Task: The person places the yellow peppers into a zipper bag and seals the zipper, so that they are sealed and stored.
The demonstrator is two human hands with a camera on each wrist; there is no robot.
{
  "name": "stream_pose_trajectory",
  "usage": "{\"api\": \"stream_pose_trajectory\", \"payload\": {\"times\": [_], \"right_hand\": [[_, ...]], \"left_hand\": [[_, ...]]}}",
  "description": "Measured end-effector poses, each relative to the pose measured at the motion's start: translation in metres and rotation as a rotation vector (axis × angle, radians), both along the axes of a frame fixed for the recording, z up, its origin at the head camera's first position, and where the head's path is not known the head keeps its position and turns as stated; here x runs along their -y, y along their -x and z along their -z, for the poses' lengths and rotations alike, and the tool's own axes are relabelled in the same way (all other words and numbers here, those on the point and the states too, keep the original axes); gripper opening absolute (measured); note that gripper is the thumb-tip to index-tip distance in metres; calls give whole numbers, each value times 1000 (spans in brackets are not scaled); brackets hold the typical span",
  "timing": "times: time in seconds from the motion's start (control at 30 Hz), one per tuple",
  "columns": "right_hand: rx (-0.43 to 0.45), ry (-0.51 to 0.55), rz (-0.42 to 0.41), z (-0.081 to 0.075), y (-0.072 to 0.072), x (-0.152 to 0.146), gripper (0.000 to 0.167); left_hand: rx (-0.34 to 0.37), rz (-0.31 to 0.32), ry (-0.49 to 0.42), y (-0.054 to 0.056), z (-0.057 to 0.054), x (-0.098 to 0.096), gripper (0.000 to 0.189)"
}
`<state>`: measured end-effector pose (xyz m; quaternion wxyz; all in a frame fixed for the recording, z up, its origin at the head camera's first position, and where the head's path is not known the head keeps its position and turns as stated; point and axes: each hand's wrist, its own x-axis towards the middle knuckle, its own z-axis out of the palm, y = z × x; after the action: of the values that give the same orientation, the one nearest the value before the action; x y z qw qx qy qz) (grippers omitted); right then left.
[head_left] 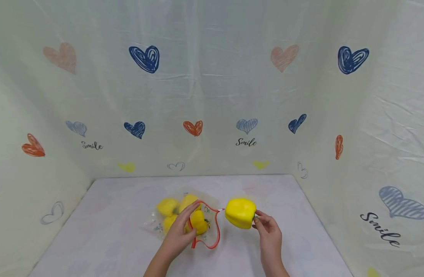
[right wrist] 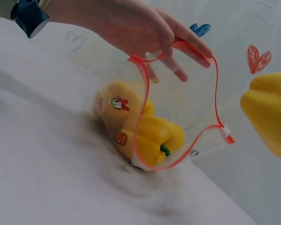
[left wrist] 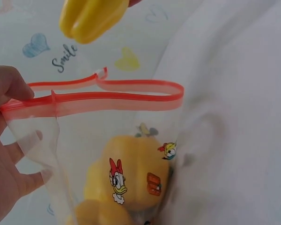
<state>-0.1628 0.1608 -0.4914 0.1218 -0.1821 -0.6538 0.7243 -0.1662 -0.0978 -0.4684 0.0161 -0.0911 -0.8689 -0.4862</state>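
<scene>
Your right hand pinches the stem of a yellow pepper, whose body juts out past your fingertips, raised just beside the mouth of the clear bag. Your left hand grips the bag's red rim, some fingers spread lower. More peppers lie inside, on the bench.

Head view: farther back, facing forward and down; wrist views: close, both sharing bag.
</scene>
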Motion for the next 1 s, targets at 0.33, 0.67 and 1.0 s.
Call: {"api": "stream_pose_trajectory", "payload": {"times": [0.33,0.67,1.0], "right_hand": [[10,37,-40,-2,-15,17,13],[42,29,-114,5,-22,36,8],[65,13,-83,21,-24,55,8]], "left_hand": [[4,-13,-2,-2,0,1,77],[-18,-2,-27,-4,2,4,78],[-14,10,-40,-4,4,2,80]]}}
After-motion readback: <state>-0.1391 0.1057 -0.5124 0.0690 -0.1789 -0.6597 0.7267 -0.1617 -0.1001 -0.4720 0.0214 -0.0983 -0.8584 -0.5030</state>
